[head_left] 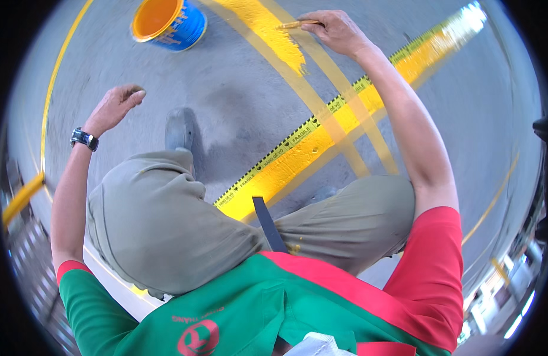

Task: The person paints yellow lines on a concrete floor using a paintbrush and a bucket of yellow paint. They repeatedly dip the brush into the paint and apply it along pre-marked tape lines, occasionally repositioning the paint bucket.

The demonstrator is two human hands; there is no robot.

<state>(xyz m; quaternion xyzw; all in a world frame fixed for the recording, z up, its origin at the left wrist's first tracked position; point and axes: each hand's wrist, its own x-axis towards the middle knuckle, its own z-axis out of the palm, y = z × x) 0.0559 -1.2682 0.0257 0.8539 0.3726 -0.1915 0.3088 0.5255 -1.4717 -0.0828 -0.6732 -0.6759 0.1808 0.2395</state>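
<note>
My right hand (pixel 339 32), at the far side, grips a paintbrush (pixel 296 24) by its handle. The brush tip lies over a streak of wet yellow paint (pixel 274 37) with a ragged near end. This streak runs between two strips of tan masking tape (pixel 333 70). To the left, my left hand (pixel 115 110) hovers above the floor, its fingers loosely curled in and the thumb close against them. Nothing shows in it. Ahead of it stands a blue paint bucket (pixel 182 28) with orange-yellow paint inside its coated rim.
A painted yellow band (pixel 297 169), edged with printed yellow-and-black tape (pixel 300 135), crosses the grey floor diagonally beneath me. The masking strips cross over it. My shoe (pixel 179 129) is beside the band. A thin yellow line (pixel 55 77) and a yellow bar (pixel 23 199) lie at the left.
</note>
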